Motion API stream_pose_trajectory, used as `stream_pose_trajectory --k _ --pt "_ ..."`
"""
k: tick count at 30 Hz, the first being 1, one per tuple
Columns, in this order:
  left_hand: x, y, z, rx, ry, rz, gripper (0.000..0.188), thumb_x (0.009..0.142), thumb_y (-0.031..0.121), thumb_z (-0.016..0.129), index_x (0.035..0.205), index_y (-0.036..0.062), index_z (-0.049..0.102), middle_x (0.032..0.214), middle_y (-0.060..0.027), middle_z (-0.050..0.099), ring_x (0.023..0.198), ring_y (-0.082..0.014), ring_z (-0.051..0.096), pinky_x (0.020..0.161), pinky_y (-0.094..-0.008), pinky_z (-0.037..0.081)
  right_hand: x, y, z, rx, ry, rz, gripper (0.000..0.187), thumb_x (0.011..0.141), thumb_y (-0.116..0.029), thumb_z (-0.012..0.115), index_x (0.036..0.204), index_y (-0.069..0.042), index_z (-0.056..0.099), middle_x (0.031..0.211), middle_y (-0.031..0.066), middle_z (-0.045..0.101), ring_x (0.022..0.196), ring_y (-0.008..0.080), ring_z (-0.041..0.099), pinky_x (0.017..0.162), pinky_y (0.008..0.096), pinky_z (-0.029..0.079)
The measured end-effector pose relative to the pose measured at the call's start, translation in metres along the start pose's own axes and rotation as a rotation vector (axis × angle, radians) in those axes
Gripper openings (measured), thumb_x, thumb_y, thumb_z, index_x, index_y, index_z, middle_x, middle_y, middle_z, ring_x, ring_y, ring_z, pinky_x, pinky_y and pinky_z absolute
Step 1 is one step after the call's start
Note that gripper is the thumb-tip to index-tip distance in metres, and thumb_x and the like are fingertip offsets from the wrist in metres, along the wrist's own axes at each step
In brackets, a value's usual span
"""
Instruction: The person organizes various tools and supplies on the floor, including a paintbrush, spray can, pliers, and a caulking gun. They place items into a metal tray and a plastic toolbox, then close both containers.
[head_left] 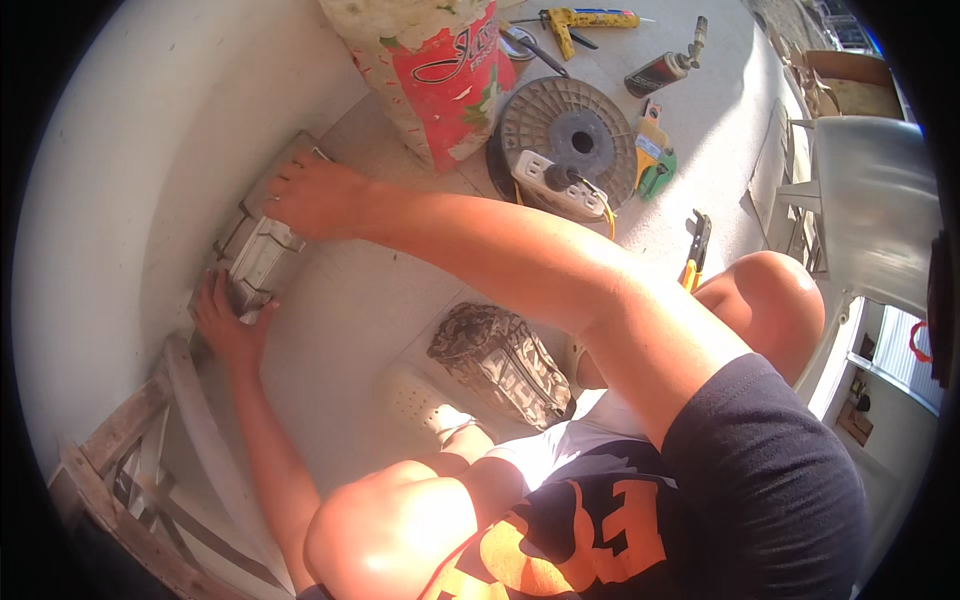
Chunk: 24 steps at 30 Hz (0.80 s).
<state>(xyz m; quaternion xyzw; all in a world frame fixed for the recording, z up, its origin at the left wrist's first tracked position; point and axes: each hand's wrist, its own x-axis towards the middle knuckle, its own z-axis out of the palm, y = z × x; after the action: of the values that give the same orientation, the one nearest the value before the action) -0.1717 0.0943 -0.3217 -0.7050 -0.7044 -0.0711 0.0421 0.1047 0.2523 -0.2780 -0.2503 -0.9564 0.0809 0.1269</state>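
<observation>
A long grey case-like object (262, 258) with raised ridges lies on the floor against the white wall, at the left. My right hand (318, 195) is curled over its far part, hiding some of it. At its near end, my left hand (232, 322) has its fingers along the wall side and its thumb on the other side. Both hands grip the object; its exact kind does not show. A camouflage-patterned pouch (500, 365) lies on the floor by my foot.
A large red and white sack (430, 80) stands beyond my right arm. Past it are a cable reel (570, 120) with a power strip (560, 188), a yellow caulking gun (580, 20), a torch canister (660, 72) and pliers (697, 250). A wooden frame (120, 440) stands near left.
</observation>
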Motion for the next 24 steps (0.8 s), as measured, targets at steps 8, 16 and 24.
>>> stream_pose_trajectory --k 8,16,24 --pt "-0.001 0.049 -0.041 -0.075 -0.219 -0.175 0.093 0.086 0.053 0.081 0.157 0.0081 0.042 0.161 -0.0231 0.039 0.148 -0.0432 0.036 0.12 -0.0612 0.03 -0.046 0.018 -0.083 0.462 -0.11 0.512 0.018 0.089 -0.016 0.065 0.1 -0.011 0.078 0.104 0.0152 0.076 0.102 0.0336 0.073 0.085 0.0469 0.058" --pt "0.036 0.15 -0.268 -0.317 -0.618 -0.214 0.052 0.096 0.039 0.074 0.132 0.0022 0.065 0.134 -0.0181 0.061 0.127 -0.0364 0.058 0.108 -0.0457 0.046 -0.168 0.006 -0.297 0.698 -0.327 0.942 0.025 0.095 -0.02 0.06 0.112 -0.015 0.077 0.111 0.0108 0.077 0.107 0.0313 0.072 0.091 0.0437 0.057" --pt "0.01 0.22 -0.444 -0.366 -0.846 -0.474 0.033 0.095 0.032 0.076 0.114 0.0045 0.074 0.106 -0.0102 0.071 0.097 -0.0226 0.067 0.089 -0.0358 0.053 -0.485 0.009 -0.506 0.576 0.048 1.723 0.029 0.097 -0.015 0.073 0.124 -0.005 0.071 0.105 0.0128 0.077 0.095 0.0183 0.074 0.08 0.0331 0.058"
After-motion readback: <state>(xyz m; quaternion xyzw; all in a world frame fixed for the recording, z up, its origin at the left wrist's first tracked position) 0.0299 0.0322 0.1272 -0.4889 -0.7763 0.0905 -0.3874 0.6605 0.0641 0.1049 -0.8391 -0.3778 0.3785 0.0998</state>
